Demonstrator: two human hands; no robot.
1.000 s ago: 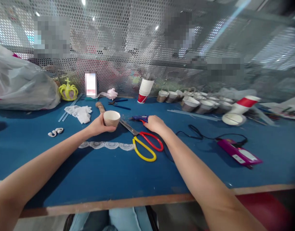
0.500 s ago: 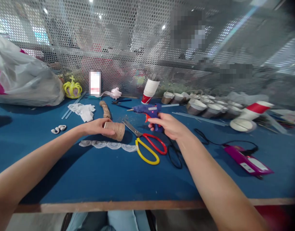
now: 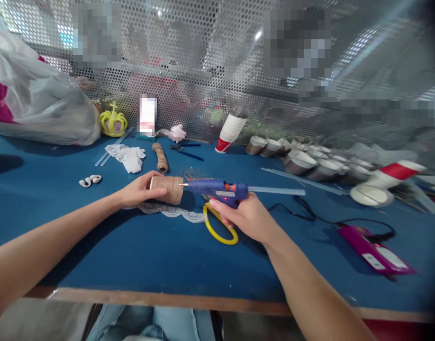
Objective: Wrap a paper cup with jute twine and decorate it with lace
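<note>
My left hand (image 3: 141, 190) is closed around a twine-wrapped cup (image 3: 172, 190) lying on its side, its twine-covered wall facing right. In my right hand (image 3: 244, 215) is a blue glue gun (image 3: 217, 189) with a clear glue stick (image 3: 276, 190) sticking out of its back. The gun's nozzle points left and is at the right end of the cup; I cannot tell whether it touches. Scissors with a yellow handle (image 3: 221, 232) lie partly hidden under the gun and right hand. A white lace strip (image 3: 175, 211) lies on the table just in front of the cup.
Behind are a twine bundle (image 3: 160, 158), pliers (image 3: 189, 152), white cloth (image 3: 127, 157), a yellow crown (image 3: 113, 122), a phone (image 3: 148, 116) and stacked paper cups (image 3: 231, 131). At right sit several dark cups (image 3: 299, 162) and a purple power strip (image 3: 376, 248) with a black cord.
My right hand has lifted the glue gun from behind the scissors and brought it toward me, nozzle to the cup. The left hand still holds the cup. The view has shifted slightly.
</note>
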